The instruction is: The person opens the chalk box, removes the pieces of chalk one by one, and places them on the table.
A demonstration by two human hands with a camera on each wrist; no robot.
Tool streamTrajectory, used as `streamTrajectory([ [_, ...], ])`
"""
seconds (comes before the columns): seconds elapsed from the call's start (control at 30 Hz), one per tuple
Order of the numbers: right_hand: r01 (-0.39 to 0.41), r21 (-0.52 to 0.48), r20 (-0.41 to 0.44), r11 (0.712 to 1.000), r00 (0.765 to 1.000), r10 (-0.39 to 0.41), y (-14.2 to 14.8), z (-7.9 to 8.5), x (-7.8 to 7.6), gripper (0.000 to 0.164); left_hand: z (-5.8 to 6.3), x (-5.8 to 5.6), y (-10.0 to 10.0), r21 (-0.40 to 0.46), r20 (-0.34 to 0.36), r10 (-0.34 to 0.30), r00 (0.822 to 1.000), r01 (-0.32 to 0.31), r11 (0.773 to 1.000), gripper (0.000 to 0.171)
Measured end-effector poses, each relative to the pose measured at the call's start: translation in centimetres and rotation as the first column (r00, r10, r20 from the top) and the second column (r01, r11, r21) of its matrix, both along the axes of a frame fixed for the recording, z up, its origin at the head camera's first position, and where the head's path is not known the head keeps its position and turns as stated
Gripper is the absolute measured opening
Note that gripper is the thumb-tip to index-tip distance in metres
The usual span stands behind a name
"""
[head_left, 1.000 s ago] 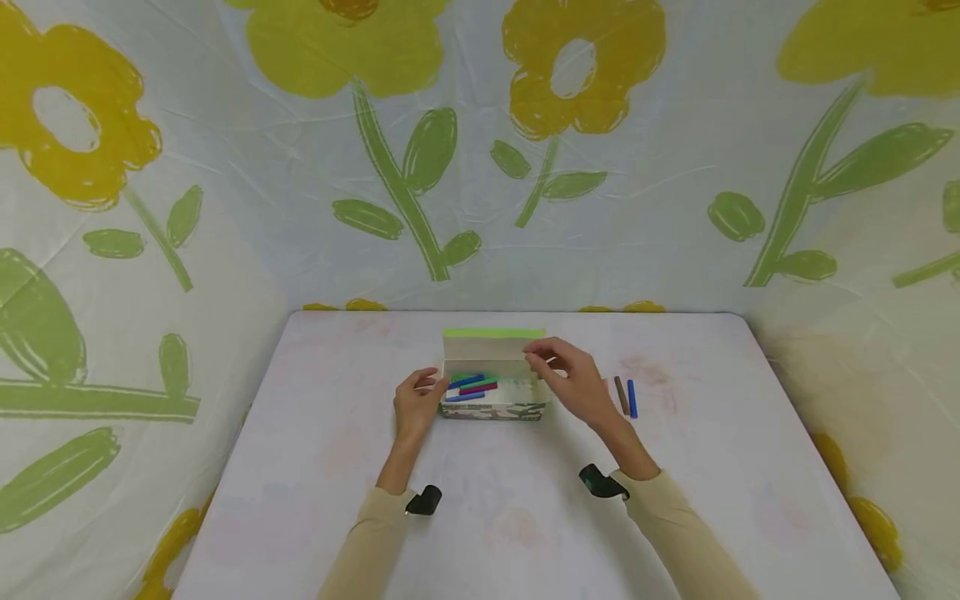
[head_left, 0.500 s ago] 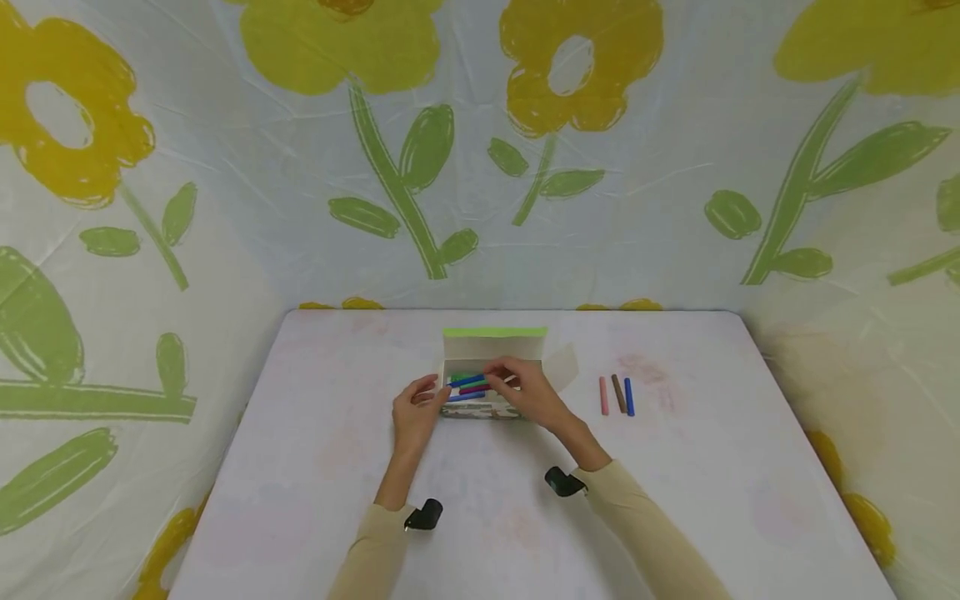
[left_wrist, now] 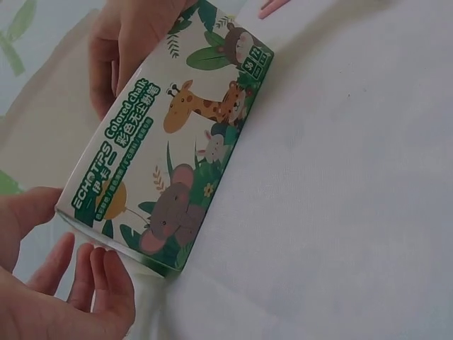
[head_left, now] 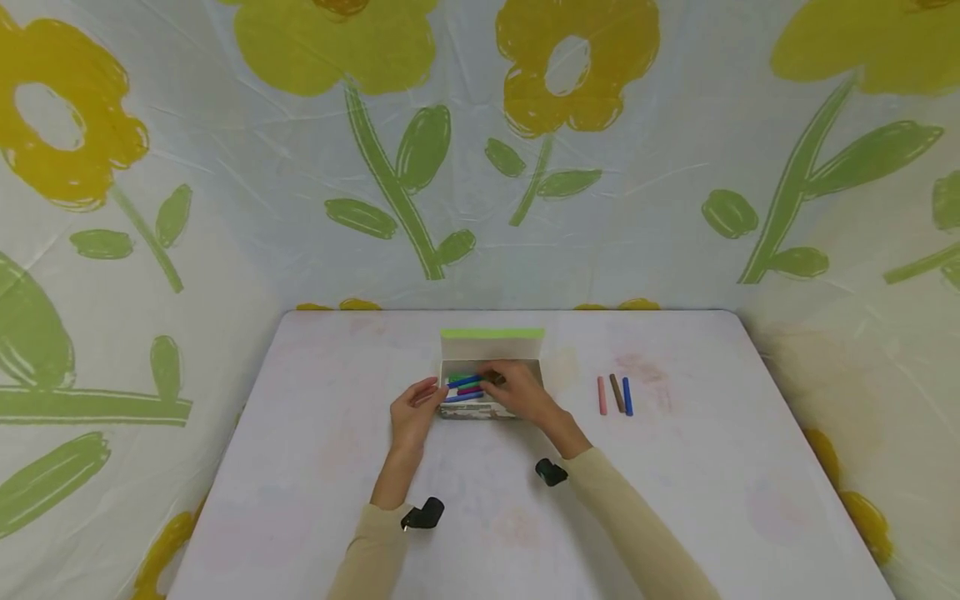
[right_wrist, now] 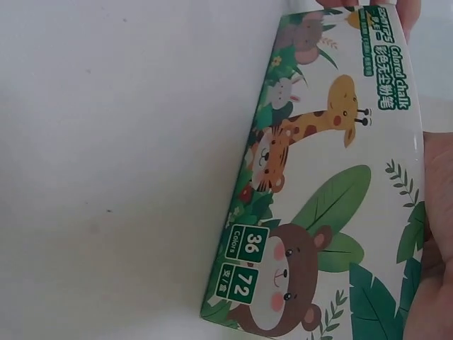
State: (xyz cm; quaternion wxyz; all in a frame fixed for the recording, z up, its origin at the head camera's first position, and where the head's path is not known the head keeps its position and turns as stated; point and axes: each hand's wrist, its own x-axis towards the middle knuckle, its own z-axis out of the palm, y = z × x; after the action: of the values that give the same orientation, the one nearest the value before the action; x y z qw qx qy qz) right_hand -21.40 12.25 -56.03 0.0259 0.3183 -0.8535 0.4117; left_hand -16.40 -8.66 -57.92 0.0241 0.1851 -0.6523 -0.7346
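Note:
A white box of colored chalk (head_left: 472,412) with animal prints stands with its lid (head_left: 492,344) raised. Inside, toward its left end, lie blue, green and dark red chalk sticks (head_left: 465,398). My left hand (head_left: 412,415) holds the box's left end; the left wrist view has its thumb on the upper corner and bent fingers beside the end wall. Over the box's middle, my right hand (head_left: 521,392) reaches in, thumb and index finger at the right end of the upper blue chalk stick (head_left: 462,382). In the right wrist view the box front (right_wrist: 311,177) hides those fingertips.
To the right of the box, a pink chalk stick (head_left: 602,396), a brown one (head_left: 617,393) and a blue one (head_left: 627,397) lie side by side on the white table (head_left: 690,467). A flower-printed cloth (head_left: 637,208) hangs behind the table.
My right hand has moved left from beside the lid's right end down into the box, reaching the blue chalk. My left hand stays at the box's left end.

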Motion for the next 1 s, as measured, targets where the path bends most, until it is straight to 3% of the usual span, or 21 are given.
streamTrajectory([
  [0.13, -0.021, 0.057, 0.073, 0.998, 0.997, 0.017, 0.1, 0.2, -0.5, 0.024, 0.0, 0.0, -0.1, 0.047, 0.009, -0.012, 1.000, 0.012, 0.999, 0.045],
  [0.4, -0.002, 0.235, 0.150, 0.972, 0.988, -0.034, 0.0, 0.7, -1.0, 0.020, 0.1, 0.1, 0.2, -0.009, -0.005, 0.012, 1.000, -0.012, 1.000, 0.042],
  [0.67, 0.017, 0.316, 0.159, 0.948, 0.985, -0.070, -0.6, 1.4, -0.9, 0.015, 0.3, 0.3, 0.4, -0.002, 0.005, 0.008, 1.000, -0.008, 1.000, 0.044],
  [1.0, 0.026, 0.406, 0.199, 0.914, 0.973, -0.117, -1.4, 1.5, -1.1, 0.017, 0.4, 0.4, 0.8, -0.027, 0.012, 0.048, 0.999, -0.047, 0.999, 0.042],
])
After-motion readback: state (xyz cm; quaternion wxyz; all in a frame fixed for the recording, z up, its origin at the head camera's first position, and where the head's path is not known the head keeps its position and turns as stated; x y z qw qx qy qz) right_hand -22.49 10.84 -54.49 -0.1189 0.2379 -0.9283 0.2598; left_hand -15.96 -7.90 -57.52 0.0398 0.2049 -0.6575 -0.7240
